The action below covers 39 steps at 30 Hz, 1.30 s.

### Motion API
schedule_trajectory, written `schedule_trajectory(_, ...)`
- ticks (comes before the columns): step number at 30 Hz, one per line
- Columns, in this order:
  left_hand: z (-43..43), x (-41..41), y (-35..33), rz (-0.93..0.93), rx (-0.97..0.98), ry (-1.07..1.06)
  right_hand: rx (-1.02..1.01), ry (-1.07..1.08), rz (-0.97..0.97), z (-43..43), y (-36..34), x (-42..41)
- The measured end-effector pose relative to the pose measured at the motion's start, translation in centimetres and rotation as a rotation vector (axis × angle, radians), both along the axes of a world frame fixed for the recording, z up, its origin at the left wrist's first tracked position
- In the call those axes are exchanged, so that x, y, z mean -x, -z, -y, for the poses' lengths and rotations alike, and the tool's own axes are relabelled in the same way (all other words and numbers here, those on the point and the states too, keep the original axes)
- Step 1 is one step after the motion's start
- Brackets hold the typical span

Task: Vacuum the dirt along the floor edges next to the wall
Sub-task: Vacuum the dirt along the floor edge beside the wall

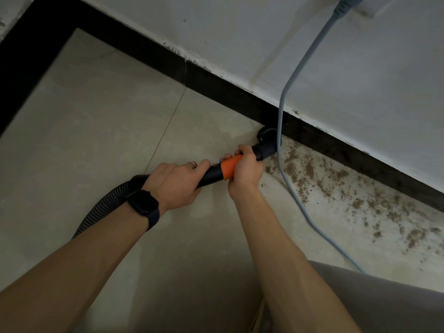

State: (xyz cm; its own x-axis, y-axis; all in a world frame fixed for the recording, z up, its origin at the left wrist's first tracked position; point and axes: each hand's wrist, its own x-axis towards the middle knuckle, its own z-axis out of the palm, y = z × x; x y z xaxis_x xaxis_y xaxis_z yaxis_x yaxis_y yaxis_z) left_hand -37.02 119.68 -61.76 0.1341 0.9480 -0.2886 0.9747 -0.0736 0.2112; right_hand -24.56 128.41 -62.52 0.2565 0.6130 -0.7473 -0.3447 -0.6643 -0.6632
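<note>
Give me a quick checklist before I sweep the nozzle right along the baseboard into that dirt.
1. Left hand grips the wand: ok.
2. Right hand grips the orange collar: ok.
3. Nozzle sits against the baseboard: ok.
4. Path to the dirt is free: not ok, the grey cable hangs right beside the nozzle and trails over the dirt.
5. Hose has slack: cannot tell, it passes behind the left forearm.
6. Suction is running: cannot tell.

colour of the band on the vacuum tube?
Orange band on the black tube, gripped by the right hand; head view.
</note>
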Motion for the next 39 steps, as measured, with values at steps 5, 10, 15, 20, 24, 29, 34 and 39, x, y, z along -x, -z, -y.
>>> schedule_trajectory(5,-0.8,-0.3,0.3,-0.041,-0.014,0.023,-0.011,0.029,-0.002,-0.8,0.2,-0.3)
schedule_trajectory(10,-0.3,1.3,0.4,0.021,-0.037,-0.047,-0.006,0.0,-0.028,-0.9,0.0,1.6)
schedule_trajectory(15,1.4,3.8,0.8,0.102,-0.069,-0.162,-0.001,-0.073,-0.068,-0.1,0.1,4.4)
schedule_trajectory(20,3.7,5.5,0.8,0.165,-0.087,-0.209,-0.002,-0.107,-0.122,1.6,0.0,5.8)
schedule_trajectory(24,7.4,5.5,1.1,0.183,-0.082,-0.162,0.022,-0.096,-0.089,5.1,0.1,4.8)
schedule_trajectory(29,13.4,5.2,0.8,0.198,-0.072,-0.052,0.11,-0.069,-0.091,11.9,-0.2,3.2)
schedule_trajectory(34,17.8,4.7,0.6,0.12,-0.003,0.051,0.146,-0.053,-0.075,17.5,-0.6,1.7)
schedule_trajectory(39,17.3,4.1,-0.1,0.095,0.053,0.061,0.134,-0.043,-0.062,17.0,-1.0,1.2)
